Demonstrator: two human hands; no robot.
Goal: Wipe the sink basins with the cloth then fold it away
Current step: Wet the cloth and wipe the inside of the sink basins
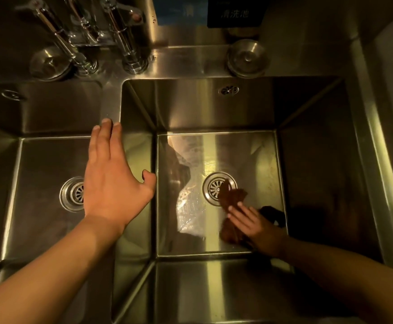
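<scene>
The sink (214, 108) is made of brushed steel, with a wet sheen on the floor. The cloth (231, 197) is seen as rough brown fabric, and the taps (123, 36) as polished chrome.

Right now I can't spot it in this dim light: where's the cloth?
The cloth lies on the right basin floor, under the right hand, touching the drain.

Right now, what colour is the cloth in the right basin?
Dark reddish brown, though the lighting is dim. The cloth shows best in the head view, beside the drain.
</scene>
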